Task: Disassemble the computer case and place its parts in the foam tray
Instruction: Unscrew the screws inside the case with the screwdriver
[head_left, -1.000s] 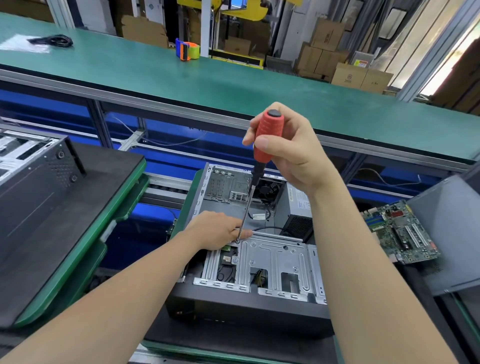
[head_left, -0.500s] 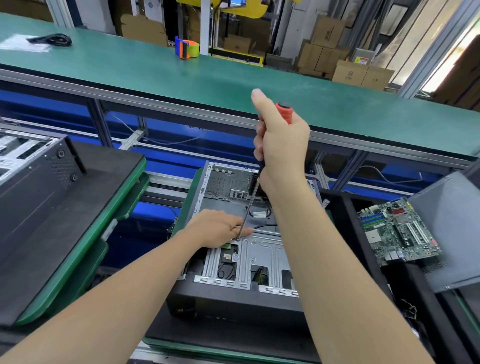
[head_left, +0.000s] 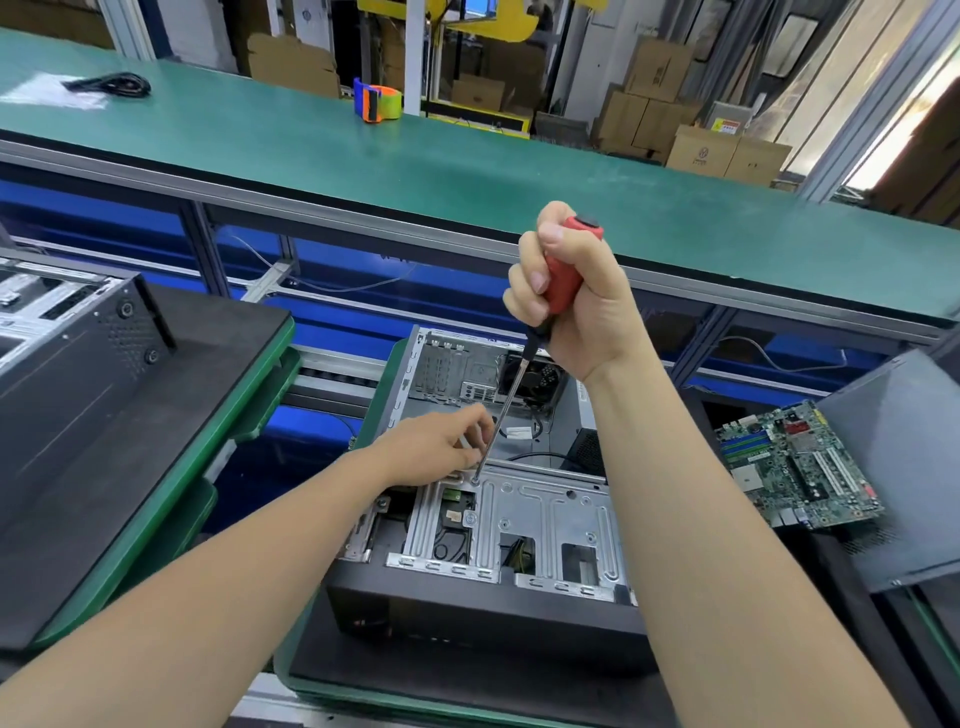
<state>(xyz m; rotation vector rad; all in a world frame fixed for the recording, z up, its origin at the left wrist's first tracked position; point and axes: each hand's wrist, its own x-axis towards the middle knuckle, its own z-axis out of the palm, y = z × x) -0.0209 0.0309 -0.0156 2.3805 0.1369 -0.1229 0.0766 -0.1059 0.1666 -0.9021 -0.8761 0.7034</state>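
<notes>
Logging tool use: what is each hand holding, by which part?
The right hand grips the screwdriver by its red handle. The left hand touches its shaft near the tip; a pinch cannot be told.

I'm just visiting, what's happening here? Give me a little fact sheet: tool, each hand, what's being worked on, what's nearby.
Tool: screwdriver, red handle, tilted slightly
Right hand: grips the handle
Left hand: fingertips at the shaft near its tip; pinching or only touching, unclear
Tip: on a screw in the metal bracket
Worked on: computer case, open side up
Nearby: motherboard to the right; tape roll on the green bench behind
</notes>
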